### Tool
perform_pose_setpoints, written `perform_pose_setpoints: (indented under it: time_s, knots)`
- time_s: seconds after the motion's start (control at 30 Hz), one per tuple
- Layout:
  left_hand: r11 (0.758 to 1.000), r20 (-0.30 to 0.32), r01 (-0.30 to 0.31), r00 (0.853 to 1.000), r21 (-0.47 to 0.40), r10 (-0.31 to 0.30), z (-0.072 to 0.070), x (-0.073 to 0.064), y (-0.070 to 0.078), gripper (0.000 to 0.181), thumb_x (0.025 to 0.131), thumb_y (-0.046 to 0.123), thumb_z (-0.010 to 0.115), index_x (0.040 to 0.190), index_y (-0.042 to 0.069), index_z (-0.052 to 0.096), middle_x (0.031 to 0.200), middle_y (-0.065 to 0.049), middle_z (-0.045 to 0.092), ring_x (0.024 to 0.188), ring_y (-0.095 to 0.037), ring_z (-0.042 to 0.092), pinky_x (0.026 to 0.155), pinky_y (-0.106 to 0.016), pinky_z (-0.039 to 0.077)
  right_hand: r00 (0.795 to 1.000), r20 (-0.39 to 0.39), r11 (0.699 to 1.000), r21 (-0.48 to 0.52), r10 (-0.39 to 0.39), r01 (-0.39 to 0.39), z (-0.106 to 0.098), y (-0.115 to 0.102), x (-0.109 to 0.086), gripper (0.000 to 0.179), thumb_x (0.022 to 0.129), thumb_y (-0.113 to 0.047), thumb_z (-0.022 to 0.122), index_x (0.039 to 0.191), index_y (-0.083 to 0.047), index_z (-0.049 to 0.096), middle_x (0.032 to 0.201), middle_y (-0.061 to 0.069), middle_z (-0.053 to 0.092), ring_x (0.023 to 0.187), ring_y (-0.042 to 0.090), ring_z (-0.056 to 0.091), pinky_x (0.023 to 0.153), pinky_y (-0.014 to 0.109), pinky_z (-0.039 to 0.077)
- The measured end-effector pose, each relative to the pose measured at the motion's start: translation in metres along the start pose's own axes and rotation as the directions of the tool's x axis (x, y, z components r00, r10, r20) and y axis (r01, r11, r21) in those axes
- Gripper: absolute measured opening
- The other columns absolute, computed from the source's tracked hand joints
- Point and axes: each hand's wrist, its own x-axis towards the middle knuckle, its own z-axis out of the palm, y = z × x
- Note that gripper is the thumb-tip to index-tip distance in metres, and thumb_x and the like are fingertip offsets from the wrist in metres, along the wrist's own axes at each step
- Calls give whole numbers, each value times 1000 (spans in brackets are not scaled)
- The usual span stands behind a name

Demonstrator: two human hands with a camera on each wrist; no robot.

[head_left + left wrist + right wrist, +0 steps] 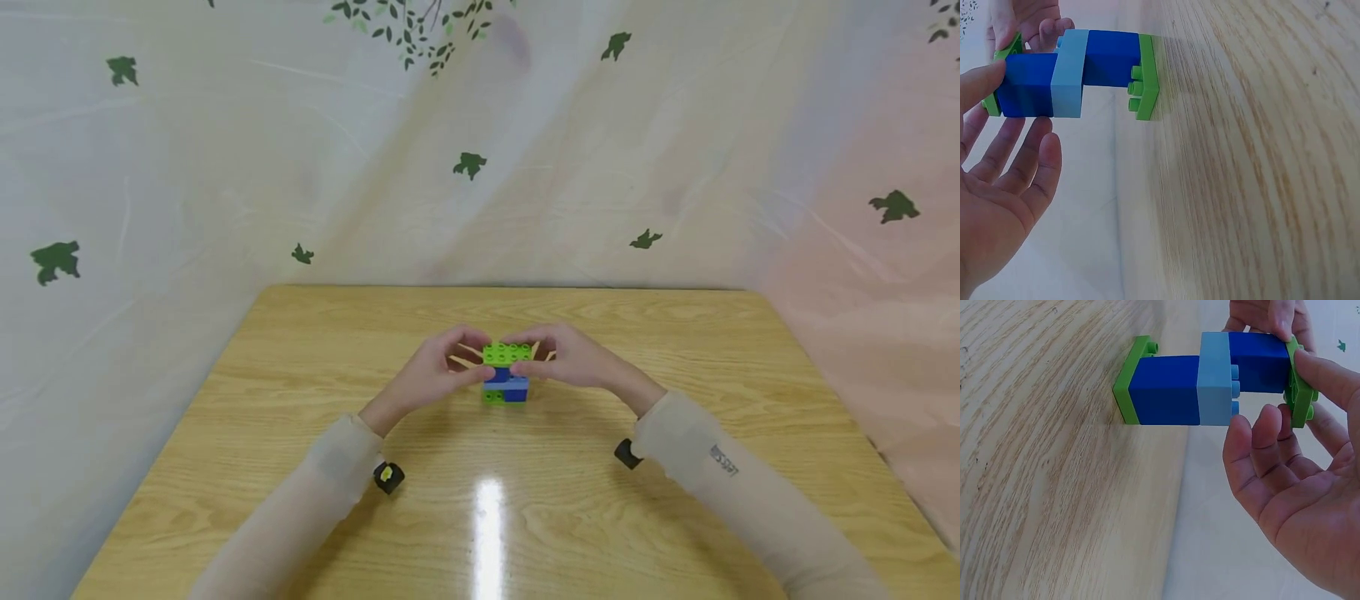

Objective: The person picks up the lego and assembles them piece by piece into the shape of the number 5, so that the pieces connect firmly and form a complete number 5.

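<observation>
A small stack of toy bricks stands upright on the table. Its bottom is a flat green brick [1126, 384]; above that come a dark blue brick [1166, 390], a light blue brick [1215, 381] and another dark blue brick [1029, 84], offset to the left. Capping it is a flat studded green brick [507, 356]. My left hand [438, 363] pinches this top brick at its left end, thumb in front also against the upper dark blue brick. From the other side my right hand [576, 357] pinches its right end, the overhanging part. Some fingertips behind are hidden.
The wooden table [300, 350] extends around the stack, ending at a pale cloth backdrop [375, 192] with leaf prints. Dark wrist-worn devices [388, 477] hang below both sleeves. A bright reflection lies on the tabletop in front.
</observation>
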Motion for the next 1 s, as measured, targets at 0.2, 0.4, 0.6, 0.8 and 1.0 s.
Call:
perform_pose_setpoints:
  time_s: [0.2, 0.4, 0.6, 0.8, 1.0]
  knots:
    - [1000, 5, -5, 1000, 0, 5, 1, 1, -2, 34, 97, 20, 72, 127, 7, 60, 120, -7, 65, 107, -30, 66, 89, -45, 57, 1000, 14, 999, 39, 20, -20, 0, 0, 0, 44, 98, -18, 71, 139, -6, 62, 116, 7, 71, 75, 46, 64, 63, 46, 58]
    - [1000, 1, -15, 1000, 15, 15, 3, 1, -4, 29, 102, 26, 64, 126, 10, 60, 120, -4, 65, 108, -24, 64, 88, -39, 57, 999, 21, 999, 38, 26, -27, -1, -1, 0, 44, 97, -20, 71, 139, -8, 62, 115, 4, 72, 75, 46, 63, 63, 50, 57]
    - [999, 23, 30, 999, 16, -30, 3, 0, -3, 31, 104, 31, 61, 131, 16, 56, 124, -5, 63, 112, -25, 62, 90, -40, 56, 1000, 13, 998, 62, 26, -27, 0, 4, 0, 43, 98, -22, 71, 139, -10, 63, 110, 5, 70, 78, 46, 63, 66, 50, 57]
    - [995, 70, 94, 993, 42, -97, 4, -3, -3, 35, 106, 39, 54, 138, 24, 48, 133, -6, 58, 118, -25, 58, 93, -46, 53, 998, -13, 997, 39, 61, -60, 3, 11, -3, 43, 97, -31, 71, 138, -18, 64, 104, 1, 69, 89, 31, 64, 74, 46, 57]
    - [990, 121, 142, 983, -23, -138, 7, -5, -4, 38, 108, 41, 48, 142, 27, 39, 139, -10, 50, 121, -28, 57, 94, -51, 53, 997, -36, 997, 37, 67, -66, 5, 12, -4, 46, 96, -35, 72, 139, -20, 64, 111, -2, 70, 97, 24, 62, 82, 41, 56]
